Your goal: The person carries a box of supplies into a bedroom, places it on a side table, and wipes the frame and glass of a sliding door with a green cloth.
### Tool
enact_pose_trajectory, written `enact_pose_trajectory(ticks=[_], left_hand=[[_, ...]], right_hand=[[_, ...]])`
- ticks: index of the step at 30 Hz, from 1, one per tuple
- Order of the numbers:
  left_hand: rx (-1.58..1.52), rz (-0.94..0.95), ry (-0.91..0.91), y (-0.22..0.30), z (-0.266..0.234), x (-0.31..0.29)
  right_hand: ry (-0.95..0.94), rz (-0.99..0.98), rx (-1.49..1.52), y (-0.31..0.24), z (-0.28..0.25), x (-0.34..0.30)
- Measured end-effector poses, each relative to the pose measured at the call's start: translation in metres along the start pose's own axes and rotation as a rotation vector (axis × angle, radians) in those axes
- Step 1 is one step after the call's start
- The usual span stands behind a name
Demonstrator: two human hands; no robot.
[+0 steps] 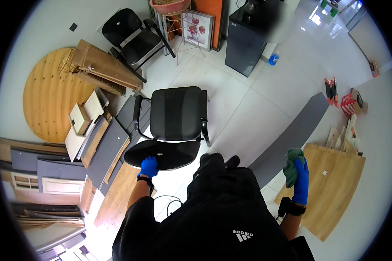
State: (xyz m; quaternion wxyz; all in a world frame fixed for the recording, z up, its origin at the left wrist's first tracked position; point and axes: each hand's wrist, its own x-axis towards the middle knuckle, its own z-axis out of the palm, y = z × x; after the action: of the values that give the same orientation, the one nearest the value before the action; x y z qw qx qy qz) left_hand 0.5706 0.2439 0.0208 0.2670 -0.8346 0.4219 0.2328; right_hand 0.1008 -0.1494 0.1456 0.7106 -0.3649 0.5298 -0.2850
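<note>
A black office armchair stands before me, its backrest toward me and its seat beyond. My left hand, in a blue glove, is closed over the backrest's near edge, left of a small white spot. Out to the right, my right hand, also blue-gloved, is closed on a bunched green cloth. The cloth is held up off the floor, apart from the chair. Each wrist wears a black band.
Boards and panels are stacked at the left. Behind the chair stand another black chair, a framed picture and a dark cabinet. A long grey panel and a wooden board lie at the right.
</note>
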Motion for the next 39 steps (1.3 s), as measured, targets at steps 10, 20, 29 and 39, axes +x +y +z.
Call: enact_pose_trajectory(ticks=[10, 20, 29, 39], left_hand=[[0.004, 0.004, 0.095, 0.089, -0.012, -0.055], [-0.009, 0.087, -0.088, 0.076, 0.012, -0.099], [-0.117, 0.115, -0.171, 0.088, -0.090, -0.088], [-0.342, 0.030, -0.246, 0.095, -0.157, -0.057]], right_hand=[[-0.222, 0.160, -0.183, -0.022, 0.039, 0.035], [-0.376, 0.164, -0.270, -0.037, 0.040, 0.087], [-0.351, 0.220, -0.192, -0.047, 0.028, 0.115], [-0.285, 0.160, -0.065, -0.048, 0.001, 0.147]])
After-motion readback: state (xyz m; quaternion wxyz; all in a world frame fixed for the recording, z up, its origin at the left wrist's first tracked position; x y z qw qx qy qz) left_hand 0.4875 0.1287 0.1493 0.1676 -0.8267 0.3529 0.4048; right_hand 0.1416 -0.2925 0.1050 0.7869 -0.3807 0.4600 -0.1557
